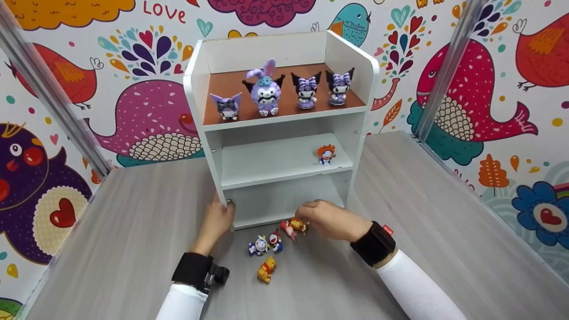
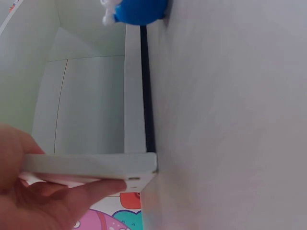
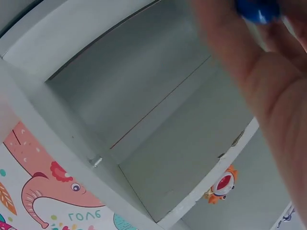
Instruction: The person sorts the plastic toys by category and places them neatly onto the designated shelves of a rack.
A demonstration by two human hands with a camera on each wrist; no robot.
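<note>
My left hand (image 1: 221, 218) grips the lower front edge of the white shelf unit's left side panel (image 2: 91, 164), thumb on one face and fingers on the other. My right hand (image 1: 331, 218) is at the front of the bottom shelf (image 1: 284, 195), its fingers curled around a small toy figure, of which a glossy blue part (image 3: 259, 12) shows; the rest is hidden by the fingers. Right by its fingertips, an orange-yellow figurine (image 1: 298, 225) and a pink figurine (image 1: 289, 230) lie at the shelf's front edge. Nearby on the table are a white-and-blue figurine (image 1: 258, 245) and a red-and-blue figurine (image 1: 275, 242).
A yellow bear figurine (image 1: 266, 270) lies closer to me on the wood-grain table (image 1: 133, 249). An orange-maned figurine (image 1: 326, 154) stands on the middle shelf. Several purple figurines, including a tall rabbit-eared one (image 1: 266, 91), line the top shelf. Patterned walls (image 1: 151, 111) rise behind.
</note>
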